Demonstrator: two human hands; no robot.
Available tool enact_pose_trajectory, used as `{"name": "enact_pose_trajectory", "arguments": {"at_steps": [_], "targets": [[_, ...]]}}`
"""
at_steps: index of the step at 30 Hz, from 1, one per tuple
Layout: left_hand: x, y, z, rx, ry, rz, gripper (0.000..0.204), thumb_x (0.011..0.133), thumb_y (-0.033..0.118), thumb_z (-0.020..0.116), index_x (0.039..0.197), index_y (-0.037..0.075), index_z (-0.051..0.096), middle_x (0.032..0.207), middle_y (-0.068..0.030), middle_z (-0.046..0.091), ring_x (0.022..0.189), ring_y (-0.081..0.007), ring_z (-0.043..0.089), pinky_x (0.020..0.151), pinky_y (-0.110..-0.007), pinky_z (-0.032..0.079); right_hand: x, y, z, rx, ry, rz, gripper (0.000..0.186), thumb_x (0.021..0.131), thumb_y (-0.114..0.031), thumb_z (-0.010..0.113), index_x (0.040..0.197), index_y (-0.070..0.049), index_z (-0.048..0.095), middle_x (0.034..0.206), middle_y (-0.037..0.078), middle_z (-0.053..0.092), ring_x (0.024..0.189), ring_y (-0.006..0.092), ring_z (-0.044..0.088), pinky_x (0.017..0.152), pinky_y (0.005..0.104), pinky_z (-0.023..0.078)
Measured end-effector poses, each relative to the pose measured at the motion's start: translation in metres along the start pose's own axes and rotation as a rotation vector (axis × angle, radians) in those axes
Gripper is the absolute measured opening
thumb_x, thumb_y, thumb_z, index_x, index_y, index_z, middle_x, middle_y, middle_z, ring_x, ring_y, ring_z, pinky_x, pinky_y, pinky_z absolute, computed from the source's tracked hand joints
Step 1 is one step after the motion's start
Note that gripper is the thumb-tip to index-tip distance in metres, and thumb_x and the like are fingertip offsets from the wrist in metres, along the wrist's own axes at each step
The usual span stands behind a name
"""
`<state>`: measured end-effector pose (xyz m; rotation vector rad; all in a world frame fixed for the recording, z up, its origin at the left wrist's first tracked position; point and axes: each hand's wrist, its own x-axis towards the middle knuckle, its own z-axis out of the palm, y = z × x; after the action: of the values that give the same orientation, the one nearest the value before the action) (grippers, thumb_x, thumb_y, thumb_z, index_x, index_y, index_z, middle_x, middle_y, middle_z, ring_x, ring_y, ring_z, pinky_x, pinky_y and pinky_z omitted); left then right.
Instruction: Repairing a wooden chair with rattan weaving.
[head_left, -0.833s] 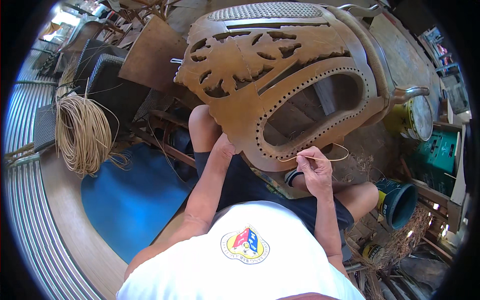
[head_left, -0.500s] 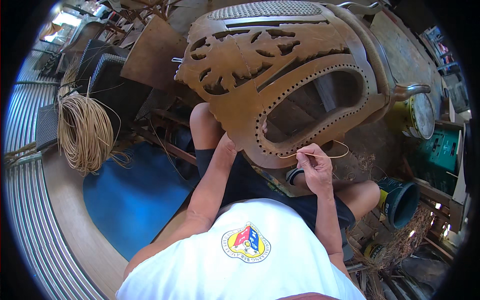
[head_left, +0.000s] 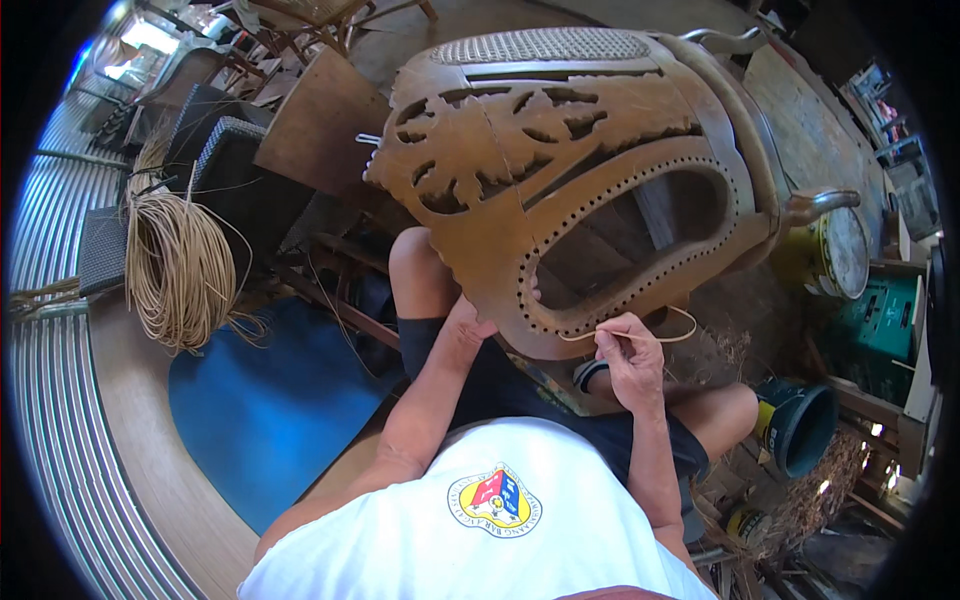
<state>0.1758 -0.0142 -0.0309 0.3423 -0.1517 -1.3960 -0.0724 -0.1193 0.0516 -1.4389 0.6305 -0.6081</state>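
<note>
A carved brown wooden chair frame (head_left: 520,215) lies on its side before me, with a row of small holes around an oval opening. My right hand (head_left: 633,362) pinches a thin, pale cane strand (head_left: 682,338) between thumb and fingers, close to the holes at the near rim. One end of the strand reaches the rim; the rest loops out to the right. At the frame's lower left edge, my left hand (head_left: 468,322) wraps behind the wood. Its fingertips show through the oval opening, while the palm's far side and most fingers are hidden.
A coil of cane (head_left: 182,268) hangs at the left beside dark woven furniture (head_left: 215,150). Below it lies a blue sheet (head_left: 270,400). At the right are a dark bucket (head_left: 800,425), a yellow-and-white pail (head_left: 838,250) and a green crate (head_left: 882,315).
The chair frame and surroundings sit slightly lower in the picture, as the view has tilted. My right hand keeps its pinch on the cane strand at nearly the same spot by the rim.
</note>
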Motion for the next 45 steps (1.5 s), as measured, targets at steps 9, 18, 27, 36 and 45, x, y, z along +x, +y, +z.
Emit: {"name": "enact_pose_trajectory", "arguments": {"at_steps": [9,18,27,36,45], "targets": [[0.007,0.005,0.008,0.323,0.182,0.114,0.036,0.103,0.033,0.062,0.124,0.004,0.063,0.099,-0.0094,0.064,0.091,-0.0212,0.063,0.085,-0.036,0.055,-0.002,0.001,0.002,0.023,-0.004,0.011,0.003,0.1,-0.004,0.068,0.102,-0.002,0.068,0.09,0.0,0.062,0.071,0.0067,0.059,0.064,0.0216,0.048],[0.014,0.01,0.018,0.317,0.045,0.047,0.037,0.103,0.033,0.061,0.127,0.005,0.061,0.099,-0.0105,0.064,0.088,-0.0221,0.062,0.08,-0.035,0.053,-0.003,0.001,0.003,0.03,0.003,-0.006,0.003,0.1,-0.003,0.068,0.102,-0.002,0.068,0.09,0.001,0.063,0.071,0.0068,0.059,0.064,0.0217,0.048],[0.001,0.005,0.015,0.202,0.07,0.022,0.038,0.101,0.031,0.065,0.125,0.003,0.061,0.1,-0.01,0.064,0.088,-0.0208,0.062,0.081,-0.033,0.054,-0.003,-0.004,0.007,-0.014,0.005,-0.035,0.004,0.099,-0.002,0.069,0.102,-0.001,0.068,0.089,0.002,0.063,0.07,0.0079,0.059,0.063,0.0223,0.047],[0.007,0.007,0.005,0.24,0.174,0.079,0.038,0.101,0.03,0.066,0.127,0.002,0.063,0.102,-0.0111,0.07,0.091,-0.02,0.069,0.082,-0.033,0.059,0.008,-0.016,0.01,-0.16,0.011,-0.104,0.004,0.098,-0.005,0.071,0.1,-0.002,0.07,0.086,0.003,0.066,0.071,0.0089,0.059,0.064,0.0242,0.047],[0.017,0.009,0.008,0.364,0.082,0.154,0.039,0.102,0.03,0.065,0.13,0.003,0.062,0.105,-0.0127,0.071,0.092,-0.0203,0.07,0.081,-0.033,0.059,0.006,-0.018,0.012,-0.185,0.005,-0.122,0.006,0.097,-0.005,0.072,0.101,-0.001,0.07,0.087,0.003,0.066,0.071,0.0095,0.058,0.065,0.0242,0.047]]}}
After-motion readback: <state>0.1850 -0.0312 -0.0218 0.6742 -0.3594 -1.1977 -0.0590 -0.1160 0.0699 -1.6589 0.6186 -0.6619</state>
